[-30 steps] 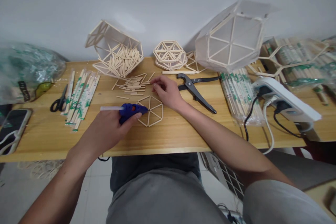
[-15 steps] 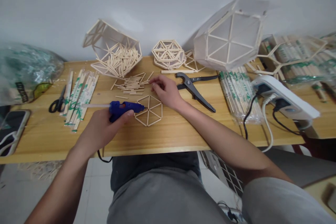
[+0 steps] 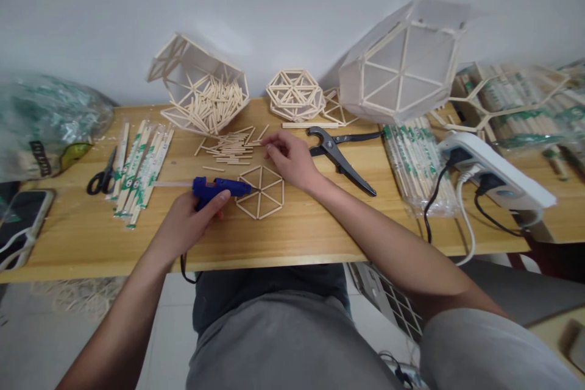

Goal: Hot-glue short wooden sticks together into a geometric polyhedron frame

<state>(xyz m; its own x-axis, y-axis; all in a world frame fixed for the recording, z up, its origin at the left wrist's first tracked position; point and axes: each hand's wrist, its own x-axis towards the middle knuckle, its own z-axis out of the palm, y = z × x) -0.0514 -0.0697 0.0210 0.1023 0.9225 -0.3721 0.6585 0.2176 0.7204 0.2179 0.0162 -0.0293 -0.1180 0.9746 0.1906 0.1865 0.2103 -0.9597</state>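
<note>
**Pale wood, slick wrap, hard plastic**

The tabletop [image 3: 292,241] is smooth grained wood with a soft sheen. Matt bare wood makes up the spoked hexagon [image 3: 260,192] and the loose sticks [image 3: 232,147]. The glue gun [image 3: 231,186] looks like smooth plastic, its glue stick [image 3: 173,184] translucent. Glossy clear film wraps the right-hand chopsticks [image 3: 415,164]; the bag [image 3: 68,103] at far left is crinkled, shiny plastic. The power strip [image 3: 498,161] is smooth plastic, the shirt [image 3: 292,341] matt cloth.

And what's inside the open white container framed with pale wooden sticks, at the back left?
A heap of short pale wooden sticks lies inside the white stick-framed container; whatever is beneath the heap is hidden.
</note>
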